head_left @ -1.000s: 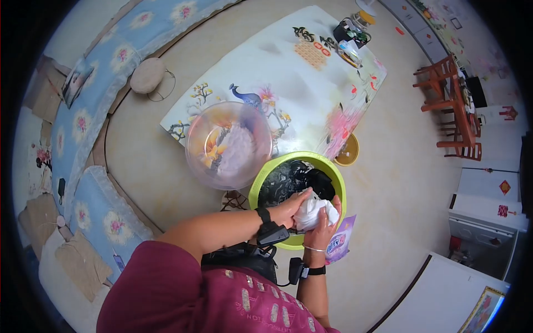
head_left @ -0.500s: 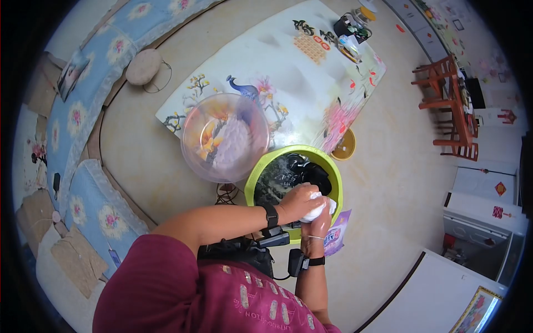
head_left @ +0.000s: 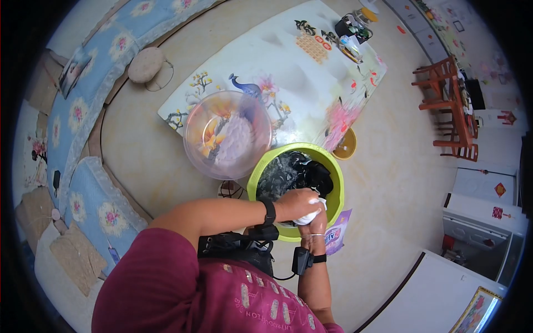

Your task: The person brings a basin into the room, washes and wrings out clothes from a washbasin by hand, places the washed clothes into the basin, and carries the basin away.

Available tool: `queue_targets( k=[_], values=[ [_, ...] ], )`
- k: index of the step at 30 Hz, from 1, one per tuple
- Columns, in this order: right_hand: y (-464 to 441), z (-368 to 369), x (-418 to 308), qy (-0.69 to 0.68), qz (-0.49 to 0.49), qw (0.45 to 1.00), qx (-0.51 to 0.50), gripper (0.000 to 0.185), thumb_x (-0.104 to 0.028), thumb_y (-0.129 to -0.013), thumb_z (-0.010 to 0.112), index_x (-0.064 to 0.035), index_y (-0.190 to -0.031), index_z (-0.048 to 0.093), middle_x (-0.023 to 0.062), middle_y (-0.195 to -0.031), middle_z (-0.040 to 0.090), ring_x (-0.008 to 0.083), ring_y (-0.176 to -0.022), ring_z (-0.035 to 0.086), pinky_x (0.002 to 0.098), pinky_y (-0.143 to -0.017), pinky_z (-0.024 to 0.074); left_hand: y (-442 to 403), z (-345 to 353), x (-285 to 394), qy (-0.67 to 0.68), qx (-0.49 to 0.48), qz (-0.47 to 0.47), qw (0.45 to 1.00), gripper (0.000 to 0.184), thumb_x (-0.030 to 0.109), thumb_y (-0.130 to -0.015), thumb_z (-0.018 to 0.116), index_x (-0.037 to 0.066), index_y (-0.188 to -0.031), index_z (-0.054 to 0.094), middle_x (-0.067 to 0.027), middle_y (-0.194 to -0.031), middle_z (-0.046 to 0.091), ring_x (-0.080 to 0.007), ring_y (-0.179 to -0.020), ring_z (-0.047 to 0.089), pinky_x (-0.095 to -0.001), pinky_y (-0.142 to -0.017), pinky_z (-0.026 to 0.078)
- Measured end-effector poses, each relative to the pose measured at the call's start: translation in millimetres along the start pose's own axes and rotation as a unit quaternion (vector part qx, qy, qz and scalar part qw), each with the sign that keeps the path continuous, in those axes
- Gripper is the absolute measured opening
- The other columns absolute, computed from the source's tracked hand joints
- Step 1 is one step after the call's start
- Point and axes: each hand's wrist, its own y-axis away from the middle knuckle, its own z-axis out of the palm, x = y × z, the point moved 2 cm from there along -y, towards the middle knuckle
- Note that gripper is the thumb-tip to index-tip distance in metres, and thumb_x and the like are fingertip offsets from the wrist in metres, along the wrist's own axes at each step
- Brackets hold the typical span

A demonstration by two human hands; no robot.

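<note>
A white wet cloth (head_left: 307, 217), bunched up, is gripped between my two hands over the near right side of a lime-green basin (head_left: 339, 191). My left hand (head_left: 296, 204) is closed over its top, fingers wrapped round it. From below, my right hand (head_left: 316, 223) is closed on the same cloth. The cloth's full shape is hidden by the fingers. Dark clothes (head_left: 313, 176) lie in sudsy water (head_left: 277, 175) in the basin. Beside my right wrist stands a purple-and-white printed bag (head_left: 337, 233).
A clear pinkish basin (head_left: 191, 152) with something pale in it stands left of the green one, overlapping the floral table (head_left: 300, 83). A yellow bucket (head_left: 351, 145) is behind the green basin. A stool (head_left: 146, 65) and blue sofa (head_left: 119, 47) are at left.
My hands have shifted slightly down and left with the white cloth, and my left hand has turned over it. The whole view has shifted a little.
</note>
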Motion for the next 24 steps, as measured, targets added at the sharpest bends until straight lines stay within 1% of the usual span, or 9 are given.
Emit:
queue_targets(
  k=[4, 7, 10, 14, 18, 20, 22, 23, 24],
  values=[
    [1.4, 13.2, -1.6, 0.004, -0.043, 0.999, -0.014, 0.034, -0.028, -0.091, 0.050, -0.0044, -0.117, 0.050, 0.0104, -0.111, 0.058, 0.0235, -0.103, 0.055, 0.0400, -0.095, 0.0398, -4.7, -11.5, -49.1, 0.083, -0.011, -0.225, 0.971, 0.031, 0.034, -0.083, 0.057, 0.005, -0.090, 0.060, -0.0132, -0.083, 0.060, -0.0238, -0.077, 0.059, -0.0361, -0.070, 0.046],
    [0.8, 23.5, -3.2, 0.102, -0.103, 0.985, -0.096, 0.048, -0.036, -0.091, 0.049, -0.0104, -0.131, 0.037, 0.0075, -0.128, 0.046, 0.0226, -0.118, 0.044, 0.0409, -0.100, 0.0326, -2.1, -45.9, -66.9, 0.265, 0.050, -0.299, 0.915, 0.025, 0.030, -0.086, 0.054, 0.007, -0.095, 0.059, -0.0058, -0.083, 0.060, -0.0152, -0.076, 0.058, -0.0305, -0.066, 0.047],
    [4.4, 25.1, -7.6, 0.160, -0.115, 0.980, -0.009, 0.055, -0.028, -0.089, 0.053, -0.0108, -0.135, 0.028, 0.0108, -0.127, 0.042, 0.0222, -0.113, 0.045, 0.0364, -0.094, 0.0369, 0.5, -99.7, -66.2, 0.404, 0.112, -0.318, 0.850, 0.022, 0.026, -0.089, 0.051, 0.007, -0.100, 0.055, -0.0054, -0.088, 0.059, -0.0137, -0.077, 0.059, -0.0286, -0.062, 0.050],
    [-26.6, -27.9, 6.0, 0.233, -0.058, 0.970, 0.040, 0.046, -0.024, -0.087, 0.057, -0.0079, -0.127, 0.040, 0.0046, -0.114, 0.050, 0.0154, -0.100, 0.051, 0.0295, -0.085, 0.0419, 6.6, -165.3, -102.6, 0.408, 0.208, -0.275, 0.846, 0.024, 0.030, -0.088, 0.051, 0.009, -0.100, 0.054, -0.0053, -0.087, 0.058, -0.0145, -0.076, 0.059, -0.0310, -0.062, 0.051],
    [-63.5, -59.1, 33.4, 0.384, -0.062, 0.920, 0.049, 0.033, -0.019, -0.084, 0.060, -0.0088, -0.114, 0.052, 0.0022, -0.098, 0.056, 0.0122, -0.092, 0.054, 0.0293, -0.077, 0.0447, 29.8, -217.5, -135.5, 0.357, 0.245, -0.313, 0.845, 0.048, 0.037, -0.086, 0.054, 0.008, -0.121, 0.038, -0.0109, -0.112, 0.050, -0.0235, -0.097, 0.055, -0.0436, -0.070, 0.050],
    [-94.4, -71.1, 53.9, 0.419, -0.102, 0.902, 0.024, 0.037, -0.017, -0.082, 0.061, -0.0051, -0.115, 0.051, 0.0053, -0.101, 0.057, 0.0131, -0.093, 0.054, 0.0291, -0.079, 0.0448, 34.1, -229.5, -132.1, 0.350, 0.245, -0.347, 0.835, 0.062, 0.039, -0.085, 0.056, 0.009, -0.132, 0.029, -0.0131, -0.123, 0.045, -0.0278, -0.106, 0.052, -0.0494, -0.072, 0.049],
    [-115.6, -64.9, 68.2, 0.578, -0.157, 0.801, -0.012, 0.046, -0.014, -0.078, 0.063, 0.0000, -0.119, 0.048, 0.0152, -0.114, 0.054, 0.0264, -0.097, 0.057, 0.0313, -0.085, 0.0443, 49.0, -232.3, -111.5, 0.219, 0.281, -0.468, 0.808, 0.083, 0.041, -0.083, 0.059, 0.014, -0.140, 0.006, -0.0147, -0.136, 0.030, -0.0335, -0.118, 0.041, -0.0576, -0.080, 0.043],
    [-126.3, -61.3, 74.7, 0.641, -0.161, 0.750, -0.021, 0.058, -0.015, -0.076, 0.065, -0.0008, -0.126, 0.041, 0.0176, -0.120, 0.051, 0.0257, -0.103, 0.054, 0.0320, -0.087, 0.0436, 56.3, -232.7, -115.9, 0.183, 0.266, -0.476, 0.818, 0.089, 0.038, -0.081, 0.061, 0.017, -0.142, -0.001, -0.0150, -0.139, 0.026, -0.0328, -0.122, 0.035, -0.0583, -0.087, 0.037],
    [-132.2, -55.3, 81.2, 0.636, -0.162, 0.754, -0.025, 0.058, -0.015, -0.076, 0.065, -0.0008, -0.126, 0.041, 0.0176, -0.120, 0.051, 0.0257, -0.103, 0.054, 0.0320, -0.087, 0.0436, 62.2, -228.9, -112.3, 0.176, 0.268, -0.476, 0.819, 0.089, 0.038, -0.081, 0.061, 0.017, -0.142, -0.001, -0.0150, -0.139, 0.026, -0.0328, -0.122, 0.035, -0.0583, -0.087, 0.037]
  ],
)
